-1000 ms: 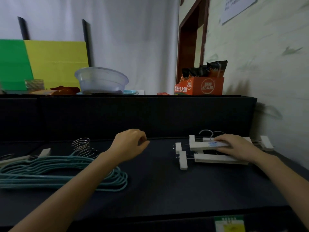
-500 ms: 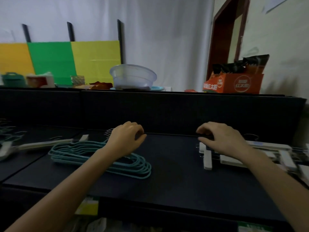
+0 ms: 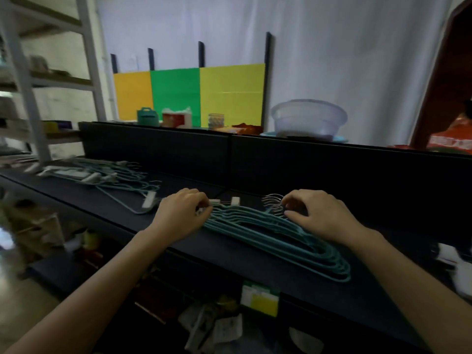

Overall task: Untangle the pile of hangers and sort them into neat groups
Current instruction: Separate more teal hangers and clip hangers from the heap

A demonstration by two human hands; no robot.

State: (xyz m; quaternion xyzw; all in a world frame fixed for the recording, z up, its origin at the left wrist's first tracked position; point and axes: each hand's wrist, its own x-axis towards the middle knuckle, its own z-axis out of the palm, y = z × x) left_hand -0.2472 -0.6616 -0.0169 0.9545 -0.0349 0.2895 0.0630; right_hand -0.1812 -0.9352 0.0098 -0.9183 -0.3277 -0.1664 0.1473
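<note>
Teal hangers (image 3: 275, 233) lie stacked on the desk (image 3: 242, 254) between my hands. My right hand (image 3: 319, 215) has come over from the right and curls onto the hooks (image 3: 274, 203). My left hand (image 3: 184, 215) curls at the opposite end; whether either pinches, I cannot tell. I'm probably squaring this group, and the tangled pile (image 3: 107, 175) waits beyond my left hand.

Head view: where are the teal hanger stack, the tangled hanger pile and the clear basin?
teal hanger stack (image 3: 293, 238): head view, on the teal bars mid-stack.
tangled hanger pile (image 3: 112, 176): head view, on the wires near its middle.
clear basin (image 3: 307, 118): head view, on its side wall.
</note>
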